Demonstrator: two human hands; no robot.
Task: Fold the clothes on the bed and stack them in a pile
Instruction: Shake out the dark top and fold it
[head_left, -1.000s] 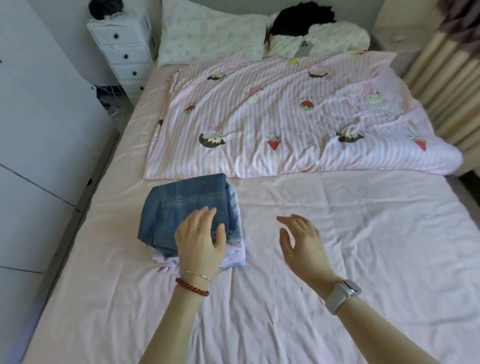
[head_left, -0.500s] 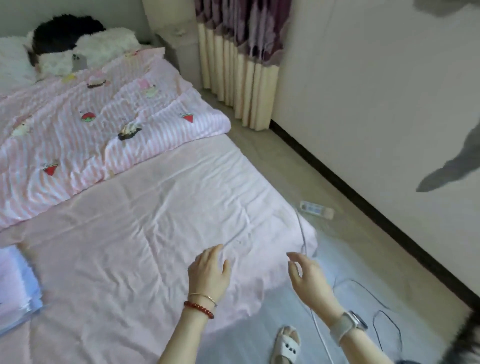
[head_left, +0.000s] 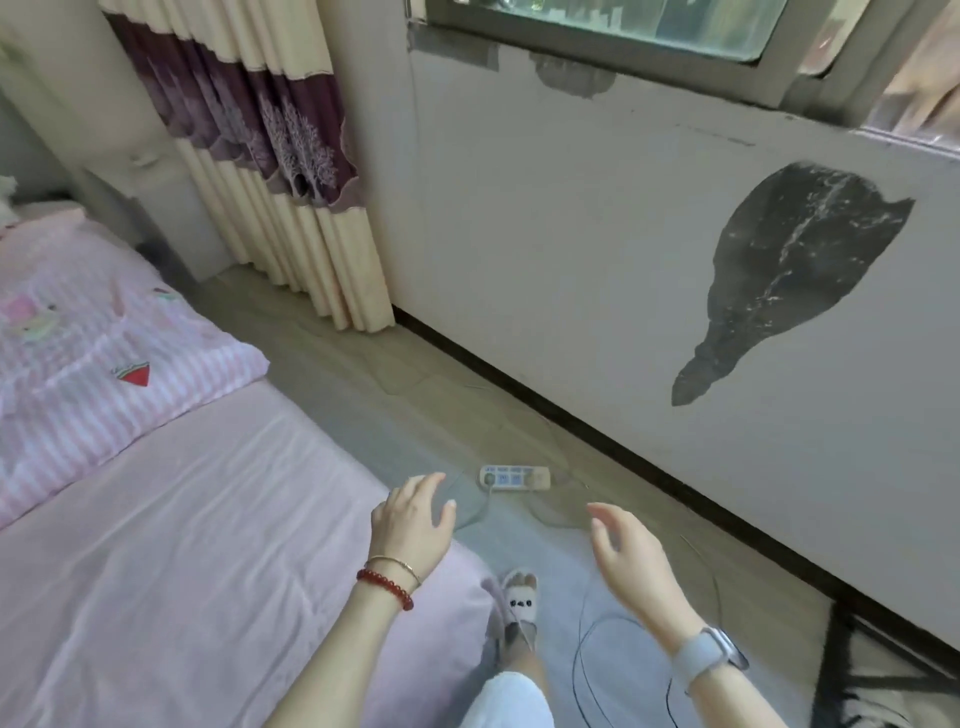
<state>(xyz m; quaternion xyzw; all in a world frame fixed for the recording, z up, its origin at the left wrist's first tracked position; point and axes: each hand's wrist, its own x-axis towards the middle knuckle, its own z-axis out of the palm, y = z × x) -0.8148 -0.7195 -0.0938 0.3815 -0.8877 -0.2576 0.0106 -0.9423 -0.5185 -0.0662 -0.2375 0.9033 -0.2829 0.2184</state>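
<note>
The bed (head_left: 171, 545) with its pale pink sheet fills the lower left, and its right corner is in view. A pink striped duvet (head_left: 104, 364) with fruit prints lies across the bed's far part. No folded clothes are in view. My left hand (head_left: 413, 519) hovers over the bed's right edge, fingers apart, holding nothing. My right hand (head_left: 631, 558) is out over the floor beside the bed, also with fingers apart and nothing in it.
A white power strip (head_left: 514, 477) lies on the wooden floor with thin cables (head_left: 587, 654) looping near my slippered foot (head_left: 517, 605). A cream and purple curtain (head_left: 270, 156) hangs by the white wall (head_left: 571, 260), under a window (head_left: 623, 26).
My view has swung right, away from the folded denim pile, which has left the frame. Both hands moved off the pile to the bed's right edge, still holding nothing.
</note>
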